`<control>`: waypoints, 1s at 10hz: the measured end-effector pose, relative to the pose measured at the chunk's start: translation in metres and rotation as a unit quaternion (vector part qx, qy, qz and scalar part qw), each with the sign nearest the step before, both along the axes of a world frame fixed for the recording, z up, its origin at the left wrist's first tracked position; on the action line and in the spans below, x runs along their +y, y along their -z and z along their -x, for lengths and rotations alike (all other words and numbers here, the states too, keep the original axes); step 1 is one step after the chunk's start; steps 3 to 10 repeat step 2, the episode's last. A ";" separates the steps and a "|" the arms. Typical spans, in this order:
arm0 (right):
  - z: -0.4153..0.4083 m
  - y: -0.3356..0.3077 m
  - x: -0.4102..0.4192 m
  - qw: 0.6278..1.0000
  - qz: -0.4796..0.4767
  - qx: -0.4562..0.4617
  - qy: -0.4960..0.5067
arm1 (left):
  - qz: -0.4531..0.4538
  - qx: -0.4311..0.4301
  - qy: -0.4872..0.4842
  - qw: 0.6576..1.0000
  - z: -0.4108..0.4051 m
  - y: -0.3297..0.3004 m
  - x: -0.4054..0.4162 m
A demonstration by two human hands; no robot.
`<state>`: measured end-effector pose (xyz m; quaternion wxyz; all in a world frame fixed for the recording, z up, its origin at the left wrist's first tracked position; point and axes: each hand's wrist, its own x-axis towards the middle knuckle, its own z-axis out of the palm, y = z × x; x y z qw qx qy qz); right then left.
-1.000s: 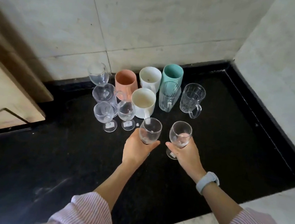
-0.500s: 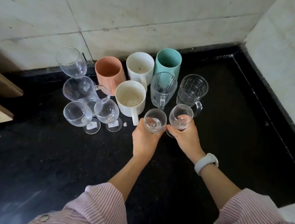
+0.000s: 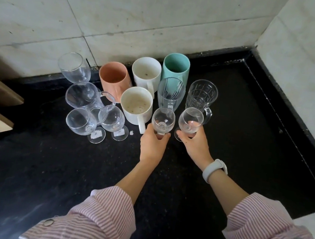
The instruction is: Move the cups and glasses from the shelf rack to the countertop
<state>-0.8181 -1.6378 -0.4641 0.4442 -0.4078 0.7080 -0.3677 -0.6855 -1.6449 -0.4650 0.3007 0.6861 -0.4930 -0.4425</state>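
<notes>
Countertop (image 3: 228, 147) | both stemmed glasses lowered beside mugs | left hand (image 3: 152, 144), right hand (image 3: 196, 143) grips clamped on glasses

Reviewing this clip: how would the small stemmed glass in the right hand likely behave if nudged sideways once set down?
The stemmed glass in the right hand looks top-heavy: a wide bowl on a thin stem, so it would probably tip rather than slide. Being clear, thin glass, it is likely fragile, and the neighbouring glass mug stands close enough to knock.
</notes>
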 end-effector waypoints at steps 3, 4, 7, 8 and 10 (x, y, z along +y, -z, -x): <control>-0.011 0.001 0.019 0.993 -0.087 0.073 -0.025 | 0.036 -0.074 0.048 0.995 -0.029 0.005 0.033; -0.011 0.001 0.019 0.993 -0.087 0.073 -0.025 | 0.036 -0.074 0.048 0.995 -0.029 0.005 0.033; -0.011 0.001 0.019 0.993 -0.087 0.073 -0.025 | 0.036 -0.074 0.048 0.995 -0.029 0.005 0.033; -0.011 0.001 0.019 0.993 -0.087 0.073 -0.025 | 0.036 -0.074 0.048 0.995 -0.029 0.005 0.033; -0.011 0.001 0.019 0.993 -0.087 0.073 -0.025 | 0.036 -0.074 0.048 0.995 -0.029 0.005 0.033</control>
